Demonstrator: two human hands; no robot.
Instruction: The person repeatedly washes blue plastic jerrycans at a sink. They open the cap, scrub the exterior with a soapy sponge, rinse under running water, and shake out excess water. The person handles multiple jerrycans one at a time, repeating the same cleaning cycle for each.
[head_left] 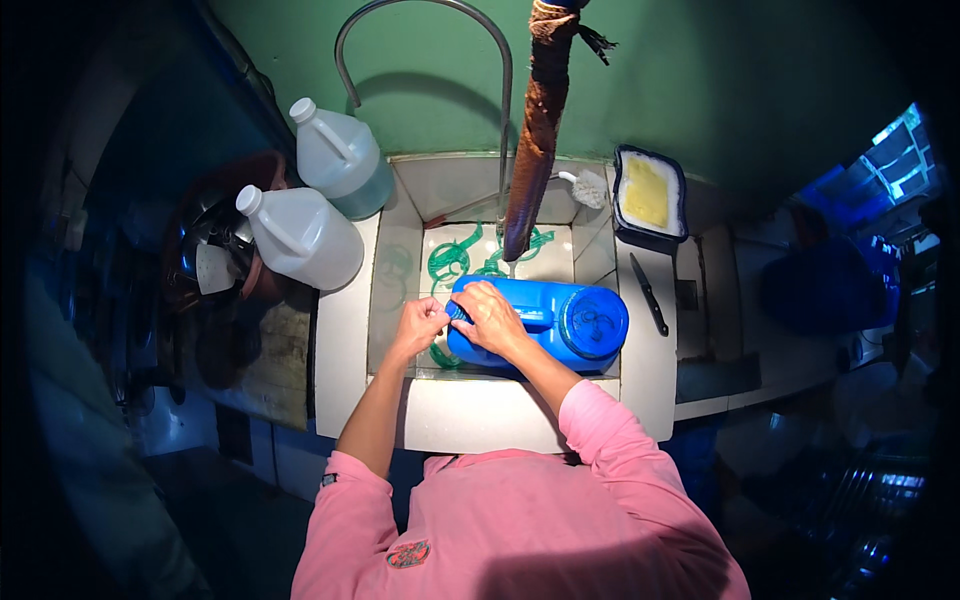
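A large blue plastic jug [555, 350] lies on its side across the tiled sink [390, 345]. Its round, embossed end faces right, and its handle runs along the upper side. My right hand [488, 315] lies curled over the jug's left part, gripping it. At the jug's left end my left hand [425, 325] is closed, its fingertips pinched against a ribbed blue part that looks like a cap [457, 311]. The fingers of both hands nearly meet there and partly hide this part. Green hose-like coils [450, 260] show on the sink floor behind the jug.
A cloth-wrapped pipe [540, 130] hangs down into the sink, beside a curved metal tap [505, 100]. Two translucent jugs [305, 240] stand on the left ledge. To the right are a knife [650, 295] and a dark tub [650, 238] with a yellow sponge-like block [646, 194].
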